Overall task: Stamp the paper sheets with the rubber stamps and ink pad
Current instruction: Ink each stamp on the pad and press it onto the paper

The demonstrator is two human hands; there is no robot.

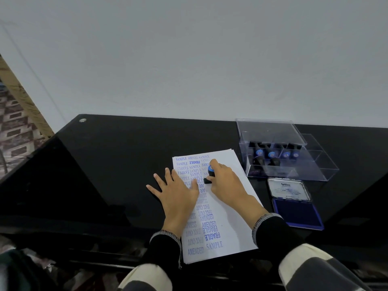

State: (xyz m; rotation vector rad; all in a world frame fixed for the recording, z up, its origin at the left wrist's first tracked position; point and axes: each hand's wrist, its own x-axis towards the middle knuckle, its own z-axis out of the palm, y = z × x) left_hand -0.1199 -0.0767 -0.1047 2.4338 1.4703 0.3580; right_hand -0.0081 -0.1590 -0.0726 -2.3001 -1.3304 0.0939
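A stack of white paper sheets (231, 211) lies on the black table, its left half covered with blue stamped words such as SAMPLE, FRAGILE and AMENDED. My right hand (225, 181) grips a black rubber stamp with a blue top (210, 174), its base down on the top sheet. My left hand (178, 192) lies flat with fingers spread, pressing the sheet's left edge. An open blue ink pad (298, 214) sits to the right of the paper, its lid (289, 189) folded back.
A clear plastic box (294, 164) holding several more black stamps with blue tops stands at the back right, its lid ajar. The glossy black table (105, 164) stretches to the left. A grey wall rises behind. My striped sleeves fill the bottom edge.
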